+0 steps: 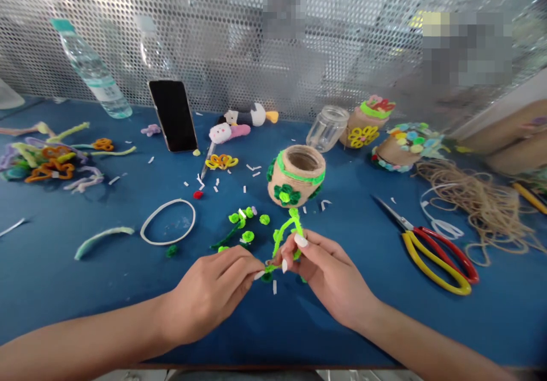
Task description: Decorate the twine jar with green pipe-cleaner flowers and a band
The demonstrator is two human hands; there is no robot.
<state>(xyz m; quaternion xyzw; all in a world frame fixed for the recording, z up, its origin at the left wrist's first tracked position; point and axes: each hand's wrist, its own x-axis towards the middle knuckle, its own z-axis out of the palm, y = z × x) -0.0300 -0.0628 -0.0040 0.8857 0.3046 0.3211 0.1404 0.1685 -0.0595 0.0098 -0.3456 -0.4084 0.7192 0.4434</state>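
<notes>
One bright green fuzzy strand, bent into a loop, is held just above the near part of the blue surface, between the two hands. The left hand pinches its lower end between thumb and fingertips; the right hand grips the loop between thumb and curled fingers. Directly beyond the strand stands an upright cord-wrapped jar, ringed near the mouth by a light green band and bearing a dark green flower; whether strand and jar touch cannot be told. To the left of the strand lie small green balls and, farther left, a white ring and a pale green strip. To the right of the hands, scissors with one yellow and one red handle lie apart from both, near a tangle of twine. Behind the wrapped jar stand a clear glass jar and a second wrapped jar with a yellow flower. At the left rear, a dark-screened phone stands propped upright near a clear bottle. A perforated metal panel forms the background.
</notes>
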